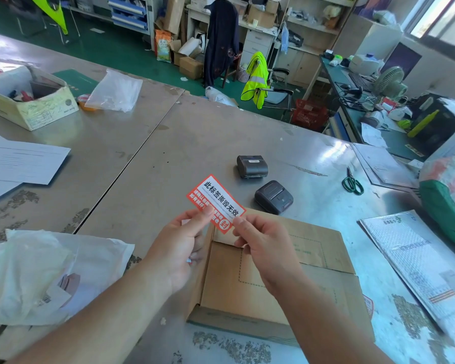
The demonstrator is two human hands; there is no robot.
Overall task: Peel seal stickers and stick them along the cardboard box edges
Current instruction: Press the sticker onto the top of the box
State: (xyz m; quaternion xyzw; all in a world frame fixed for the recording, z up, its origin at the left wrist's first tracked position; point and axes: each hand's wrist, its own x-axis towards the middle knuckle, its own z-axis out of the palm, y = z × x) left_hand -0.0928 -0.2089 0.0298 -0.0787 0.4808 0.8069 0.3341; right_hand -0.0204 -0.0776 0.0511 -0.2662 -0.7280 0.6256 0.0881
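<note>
Both hands are raised above the cardboard box (268, 279) and pinch one red-and-white seal sticker (216, 202) between them. The left hand (179, 248) grips its lower left edge with thumb on top, the other fingers curled narrow; small scraps of paper show under its palm. The right hand (263, 245) nips the sticker's lower right corner between thumb and forefinger, the remaining fingers folded in. The box lies flat on the metal table (168, 143), partly hidden by both forearms. At 12 to 1 o'clock of the box sit two black label printers (252, 166) (273, 197). One pair of green scissors (352, 182) lies at 2 o'clock. A white plastic bag (50, 274) rests at 9 o'clock.
</note>
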